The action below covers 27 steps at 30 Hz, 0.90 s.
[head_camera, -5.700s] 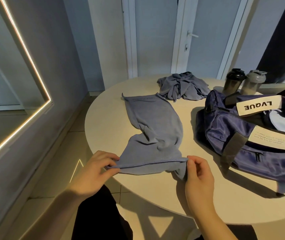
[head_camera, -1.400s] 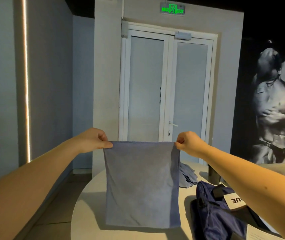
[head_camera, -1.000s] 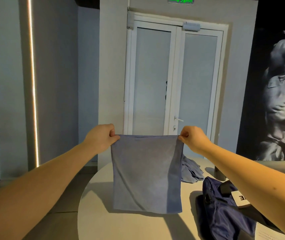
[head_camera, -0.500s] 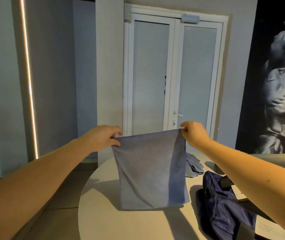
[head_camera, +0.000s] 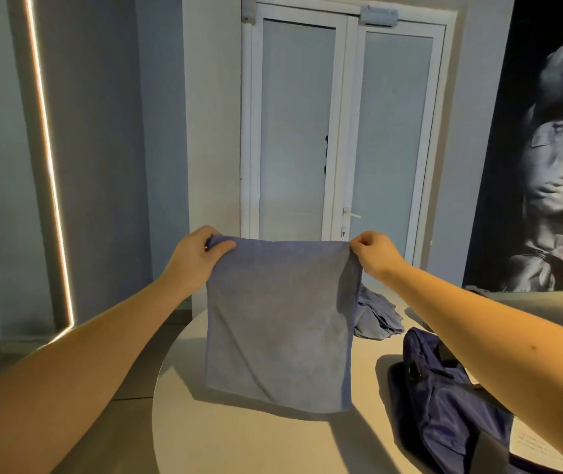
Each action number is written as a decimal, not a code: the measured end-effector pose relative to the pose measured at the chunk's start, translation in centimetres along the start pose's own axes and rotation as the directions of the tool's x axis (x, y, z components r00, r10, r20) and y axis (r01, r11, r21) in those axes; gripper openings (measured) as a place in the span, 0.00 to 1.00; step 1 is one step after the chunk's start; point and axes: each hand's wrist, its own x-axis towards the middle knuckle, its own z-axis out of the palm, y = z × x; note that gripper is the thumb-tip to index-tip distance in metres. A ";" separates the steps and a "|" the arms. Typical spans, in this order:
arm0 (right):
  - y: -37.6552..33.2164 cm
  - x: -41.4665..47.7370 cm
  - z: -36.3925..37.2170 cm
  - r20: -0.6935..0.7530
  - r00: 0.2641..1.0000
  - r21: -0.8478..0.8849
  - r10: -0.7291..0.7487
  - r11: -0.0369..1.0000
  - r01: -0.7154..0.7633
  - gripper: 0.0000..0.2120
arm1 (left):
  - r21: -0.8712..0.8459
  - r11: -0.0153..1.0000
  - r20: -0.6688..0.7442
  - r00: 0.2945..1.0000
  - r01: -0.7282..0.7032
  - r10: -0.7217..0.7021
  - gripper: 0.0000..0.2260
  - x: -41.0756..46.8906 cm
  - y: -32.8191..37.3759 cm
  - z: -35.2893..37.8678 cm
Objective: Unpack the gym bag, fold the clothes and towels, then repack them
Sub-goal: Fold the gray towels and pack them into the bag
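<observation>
A blue-grey towel (head_camera: 278,323) hangs doubled over in the air above the round table (head_camera: 239,439). My left hand (head_camera: 198,256) pinches its top left corner and my right hand (head_camera: 374,253) pinches the top right corner, both arms stretched forward. The towel's lower edge hangs just above the tabletop. The navy gym bag (head_camera: 444,408) lies on the table at the right, partly hidden behind my right forearm. A crumpled blue-grey garment (head_camera: 376,319) lies behind the towel, toward the table's far side.
A white double door (head_camera: 335,131) stands behind the table. A lit strip (head_camera: 47,159) runs down the left wall, and a dark wall mural (head_camera: 553,159) fills the right. The tiled floor shows left of the table.
The towel went from lying on the table to being held up at arm's length. In the last second the top edge has levelled out and my hands have shifted slightly along it.
</observation>
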 end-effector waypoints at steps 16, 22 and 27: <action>3.3 1.9 2.2 -0.071 0.997 0.238 0.004 0.971 0.013 0.05 | -0.065 0.995 0.023 0.997 0.074 -0.073 0.05 2.8 -1.9 1.2; 6.1 -4.7 0.8 0.335 0.940 0.091 0.070 0.990 -0.106 0.02 | 0.070 0.984 0.304 0.936 0.161 -0.175 0.06 -6.1 -4.1 0.2; 9.3 -10.6 1.5 0.657 0.727 -0.124 0.201 0.980 -0.159 0.06 | 0.174 0.974 0.588 0.778 0.146 -0.221 0.09 -15.3 -7.4 0.3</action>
